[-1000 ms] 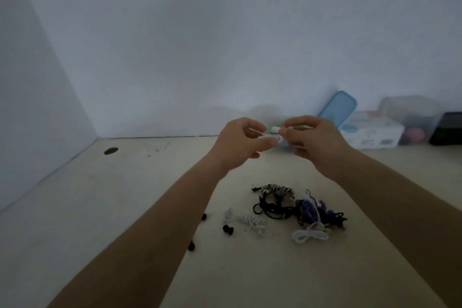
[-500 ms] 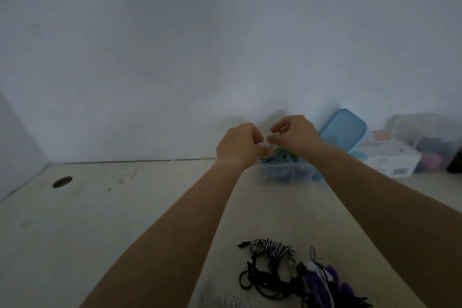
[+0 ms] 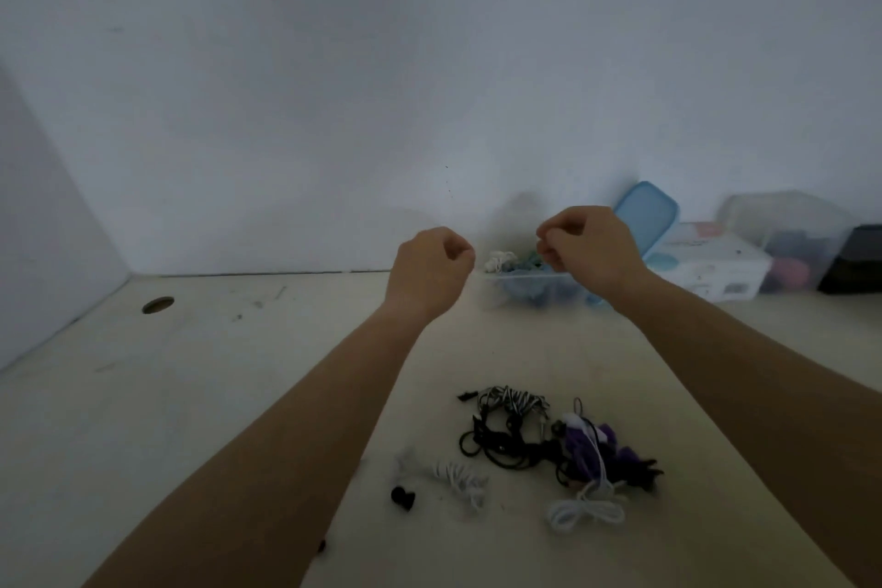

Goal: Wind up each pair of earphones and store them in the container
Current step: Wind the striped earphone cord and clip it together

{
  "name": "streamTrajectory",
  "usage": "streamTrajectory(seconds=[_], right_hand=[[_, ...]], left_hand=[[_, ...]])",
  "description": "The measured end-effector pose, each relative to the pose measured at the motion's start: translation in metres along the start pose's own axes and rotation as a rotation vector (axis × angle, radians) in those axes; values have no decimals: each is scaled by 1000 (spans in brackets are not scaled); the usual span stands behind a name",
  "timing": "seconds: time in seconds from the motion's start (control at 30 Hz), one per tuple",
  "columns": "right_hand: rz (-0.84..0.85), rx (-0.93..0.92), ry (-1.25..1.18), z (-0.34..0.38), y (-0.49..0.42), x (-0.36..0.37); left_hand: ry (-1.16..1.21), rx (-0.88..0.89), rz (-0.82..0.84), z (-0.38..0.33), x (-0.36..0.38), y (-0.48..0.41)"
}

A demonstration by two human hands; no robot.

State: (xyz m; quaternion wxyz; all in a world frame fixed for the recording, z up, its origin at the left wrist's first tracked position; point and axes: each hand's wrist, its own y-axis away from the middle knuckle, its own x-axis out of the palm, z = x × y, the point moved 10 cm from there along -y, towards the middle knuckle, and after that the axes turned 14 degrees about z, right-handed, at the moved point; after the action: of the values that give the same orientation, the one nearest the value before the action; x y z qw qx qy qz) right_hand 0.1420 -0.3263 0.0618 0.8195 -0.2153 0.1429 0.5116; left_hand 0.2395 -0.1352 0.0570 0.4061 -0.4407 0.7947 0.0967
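Both the left hand (image 3: 432,270) and the right hand (image 3: 584,248) hover with fingers curled into loose fists; no cord shows in either, though the palms face away. Between and behind them sits the clear container (image 3: 534,289), partly hidden, with a white bundle (image 3: 498,260) inside. The tangled earphones (image 3: 525,439) lie blurred on the near table (image 3: 191,396).

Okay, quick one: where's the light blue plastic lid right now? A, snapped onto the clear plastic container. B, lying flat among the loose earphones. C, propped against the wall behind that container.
C: the light blue plastic lid leans against the wall behind the open clear plastic container.
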Motion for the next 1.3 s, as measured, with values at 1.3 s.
streamTrajectory(seconds=[1.3], right_hand=[[487,54,-402,30,128,75]], left_hand=[[1178,-105,250,1,24,149]])
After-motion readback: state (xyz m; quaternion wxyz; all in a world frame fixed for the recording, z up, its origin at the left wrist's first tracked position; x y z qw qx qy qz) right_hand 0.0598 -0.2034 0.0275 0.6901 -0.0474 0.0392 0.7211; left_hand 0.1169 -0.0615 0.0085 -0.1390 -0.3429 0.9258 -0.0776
